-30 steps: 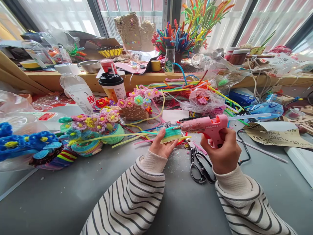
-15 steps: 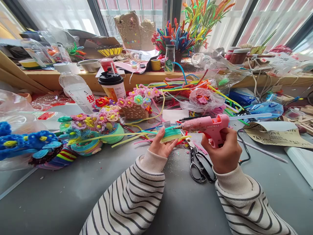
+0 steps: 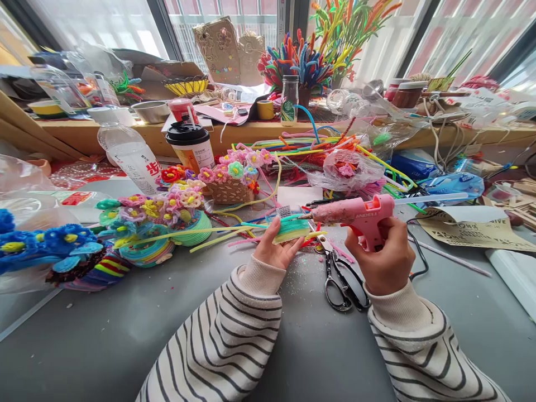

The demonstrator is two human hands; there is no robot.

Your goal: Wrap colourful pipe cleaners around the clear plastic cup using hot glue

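My left hand point(image 3: 277, 245) holds a small piece wrapped in teal and yellow pipe cleaners point(image 3: 292, 229), thumb on its near left end and fingers beneath. Loose yellow pipe cleaner ends point(image 3: 218, 230) stick out leftward past the hand. My right hand point(image 3: 382, 254) is wrapped around the handle of a pink hot glue gun point(image 3: 355, 215), with a clear glue stick point(image 3: 435, 197) jutting from its back. The gun's nozzle is at the upper right edge of the wrapped piece; whether it touches cannot be made out. Black-handled scissors point(image 3: 343, 285) lie on the table between my hands.
Pipe cleaner flowers point(image 3: 180, 204) and wrapped pots stand at the left, by a paper cup point(image 3: 190, 148) and a tilted water bottle point(image 3: 128, 151). Loose pipe cleaners point(image 3: 301, 146) pile up behind my hands. The gun's black cord point(image 3: 425, 262) curves at the right, near brown printed paper point(image 3: 473, 229).
Hardly anything differs. The view has shifted very slightly, and both hands keep their places, with the glue gun's nozzle still at the wrapped piece.
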